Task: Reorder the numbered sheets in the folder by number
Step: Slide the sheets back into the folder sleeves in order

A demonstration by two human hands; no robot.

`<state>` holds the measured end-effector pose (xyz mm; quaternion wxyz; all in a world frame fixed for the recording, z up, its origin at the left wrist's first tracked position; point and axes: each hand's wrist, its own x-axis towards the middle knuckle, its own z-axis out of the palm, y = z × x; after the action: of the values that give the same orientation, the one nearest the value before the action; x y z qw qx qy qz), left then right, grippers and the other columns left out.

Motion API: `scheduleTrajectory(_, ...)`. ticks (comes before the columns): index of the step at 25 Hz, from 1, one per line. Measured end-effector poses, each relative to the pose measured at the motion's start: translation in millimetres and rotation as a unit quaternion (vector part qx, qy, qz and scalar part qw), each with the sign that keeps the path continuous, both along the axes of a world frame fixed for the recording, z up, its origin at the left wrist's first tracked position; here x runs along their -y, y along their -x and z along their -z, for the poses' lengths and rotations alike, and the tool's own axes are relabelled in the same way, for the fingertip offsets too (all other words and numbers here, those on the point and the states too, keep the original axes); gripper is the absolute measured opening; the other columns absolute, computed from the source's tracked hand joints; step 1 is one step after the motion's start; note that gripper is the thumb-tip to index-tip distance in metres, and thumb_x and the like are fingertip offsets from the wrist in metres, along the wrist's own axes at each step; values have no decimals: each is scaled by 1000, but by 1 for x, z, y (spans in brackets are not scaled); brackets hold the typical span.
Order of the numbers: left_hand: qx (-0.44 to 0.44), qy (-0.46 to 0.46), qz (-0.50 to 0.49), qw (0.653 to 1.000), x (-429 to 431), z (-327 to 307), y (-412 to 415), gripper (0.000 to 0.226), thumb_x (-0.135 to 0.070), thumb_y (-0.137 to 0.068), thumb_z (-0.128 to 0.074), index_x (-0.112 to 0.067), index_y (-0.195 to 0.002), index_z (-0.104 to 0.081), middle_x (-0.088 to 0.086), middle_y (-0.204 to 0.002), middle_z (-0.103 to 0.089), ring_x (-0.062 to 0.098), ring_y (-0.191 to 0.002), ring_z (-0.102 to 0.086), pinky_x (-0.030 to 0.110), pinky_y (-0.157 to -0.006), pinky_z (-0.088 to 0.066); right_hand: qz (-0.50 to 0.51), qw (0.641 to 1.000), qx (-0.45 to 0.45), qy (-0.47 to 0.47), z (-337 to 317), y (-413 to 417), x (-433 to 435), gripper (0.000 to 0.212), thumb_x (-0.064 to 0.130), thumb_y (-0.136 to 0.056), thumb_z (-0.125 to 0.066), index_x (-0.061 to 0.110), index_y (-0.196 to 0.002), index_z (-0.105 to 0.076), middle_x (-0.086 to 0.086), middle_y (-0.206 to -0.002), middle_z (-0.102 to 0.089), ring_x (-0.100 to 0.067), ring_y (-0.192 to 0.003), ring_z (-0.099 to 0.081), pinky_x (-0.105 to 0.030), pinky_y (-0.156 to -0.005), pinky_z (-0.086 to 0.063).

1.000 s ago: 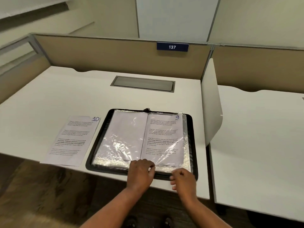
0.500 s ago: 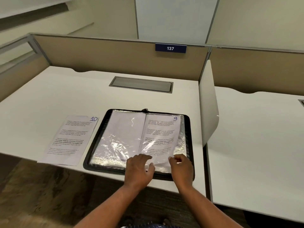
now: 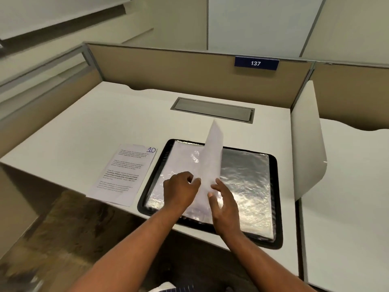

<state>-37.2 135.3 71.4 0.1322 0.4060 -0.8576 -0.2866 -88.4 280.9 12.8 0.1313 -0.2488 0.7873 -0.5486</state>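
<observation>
folder (image 3: 277, 197) open on tabletop (image 3: 94, 127) | upright sheet (image 3: 213, 157) at spine; left grip (image 3: 182, 187) pinches its lower edge, likely flipping it | right grip (image 3: 223, 199) wide, steadying | sheet 10 (image 3: 124, 173) at folder's 9 o'clock, seemingly awaiting its slot

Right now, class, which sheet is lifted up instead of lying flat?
The sheet standing up over the middle of the folder, gripped by the left hand. The sheet marked 10 lies flat on the desk, left of the folder.

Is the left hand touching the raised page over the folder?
Touching. The head view shows the left hand pinching the raised page near its lower edge.
</observation>
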Motion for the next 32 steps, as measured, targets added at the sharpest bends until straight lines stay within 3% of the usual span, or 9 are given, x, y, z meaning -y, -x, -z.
scheduleTrajectory(3,8,-24,-32,999,28,11,-26,30,-47,-90,-61,-25,-71,-58,-12,-65,-58,12,-69,-59,33,-77,-45,-6,995,-6,-100,21,11,27,56,63,-99,-46,37,-149,-43,12,-163,-35,-9,-149,-32,-43,-122,-32)
scheduleTrajectory(6,29,-50,-46,997,61,23,-48,30,-48,-92,-61,-22,-77,-60,-9,-70,-61,15,-70,-60,30,-73,-40,-39,980,-47,-190,41,16,60,71,62,-101,-41,26,-160,-29,5,-170,-19,-15,-155,-18,-40,-127,-17)
scheduleTrajectory(11,72,-24,-6,997,116,45,-68,25,-50,-93,-59,-27,-90,-67,-14,-83,-63,11,-84,-65,30,-83,-42,-78,946,-116,-291,63,1,109,80,70,-98,-24,26,-164,-13,6,-171,0,-13,-158,-2,-45,-128,-5)
scheduleTrajectory(15,80,9,47,996,153,68,-74,20,-50,-88,-66,-32,-82,-61,-16,-80,-59,9,-79,-60,32,-81,-50,-120,886,-182,-409,82,-17,126,76,72,-100,-6,33,-162,13,7,-167,28,-11,-152,30,-50,-125,14)
scheduleTrajectory(17,60,17,83,995,165,81,-76,20,-45,-85,-69,-35,-99,-58,-19,-96,-58,8,-95,-59,29,-89,-48,-116,878,-188,-425,84,-19,130,75,72,-101,-8,34,-161,16,9,-166,30,-10,-150,34,-50,-124,16)
scheduleTrajectory(19,52,14,133,990,171,96,-80,52,-39,-87,-68,-37,-134,-47,-17,-133,-52,8,-122,-51,30,-107,-42,-108,872,-200,-433,83,-20,132,75,71,-102,-11,34,-161,14,9,-167,27,-10,-152,30,-50,-124,15)
scheduleTrajectory(21,73,40,207,975,180,112,-82,73,-36,-95,-59,-38,-157,-22,-12,-163,-24,11,-148,-28,35,-123,-25,-103,866,-204,-445,84,-21,136,75,71,-102,-12,34,-161,13,8,-168,24,-11,-153,27,-50,-124,15)
scheduleTrajectory(25,99,97,285,948,190,124,-78,62,-33,-104,-39,-32,-161,-14,-8,-166,7,15,-156,1,31,-121,7,-101,859,-206,-457,80,-21,142,74,70,-103,-13,34,-162,13,8,-168,24,-11,-153,26,-51,-124,13)
scheduleTrajectory(32,123,71,252,957,188,108,-88,62,-39,-104,-36,-29,-161,-13,-4,-170,-2,13,-156,3,34,-125,5,-108,866,-178,-454,72,-15,139,77,73,-100,-14,33,-163,6,8,-168,22,-12,-153,26,-50,-125,14)
